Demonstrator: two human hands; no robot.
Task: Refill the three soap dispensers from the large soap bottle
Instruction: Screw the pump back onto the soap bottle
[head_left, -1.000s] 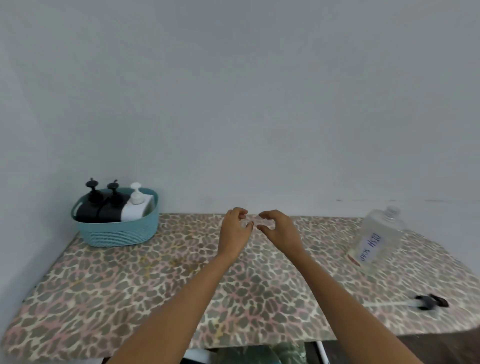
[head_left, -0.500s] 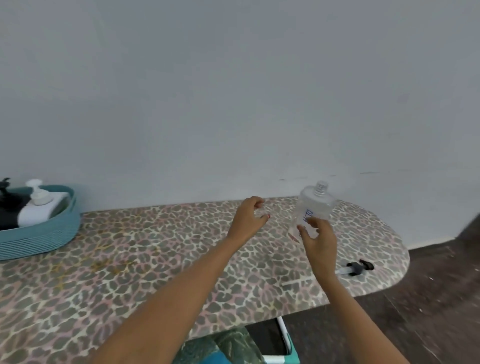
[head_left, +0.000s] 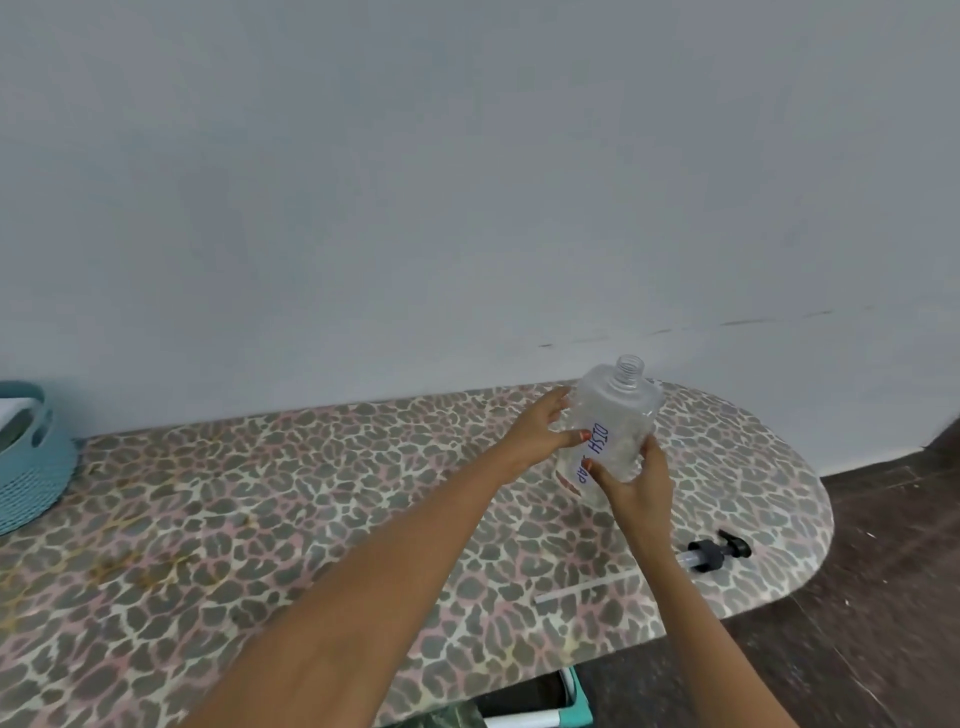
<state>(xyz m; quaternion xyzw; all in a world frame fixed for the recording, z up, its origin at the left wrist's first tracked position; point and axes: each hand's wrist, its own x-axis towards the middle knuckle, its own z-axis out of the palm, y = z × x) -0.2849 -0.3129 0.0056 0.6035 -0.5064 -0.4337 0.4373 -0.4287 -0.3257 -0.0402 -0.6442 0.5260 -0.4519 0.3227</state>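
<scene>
The large clear soap bottle (head_left: 618, 415), labelled "DISH SOAP" and with its neck uncapped, stands tilted at the far right of the leopard-print table (head_left: 260, 519). My left hand (head_left: 540, 431) grips its left side and my right hand (head_left: 631, 480) grips its lower front. Its black pump head (head_left: 714, 553) with a long tube lies flat on the table to the right of my right wrist. The teal basket (head_left: 31, 467) is cut off at the left edge, and the dispensers inside it are out of sight apart from a white sliver.
A grey wall runs right behind the table. The table's rounded right end drops off to a dark floor (head_left: 883, 597). A teal and white frame (head_left: 561, 712) shows below the front edge.
The view swung right, so the basket slid to the left edge. Both hands moved right from the table's middle and closed on the large bottle, the left one arriving last.
</scene>
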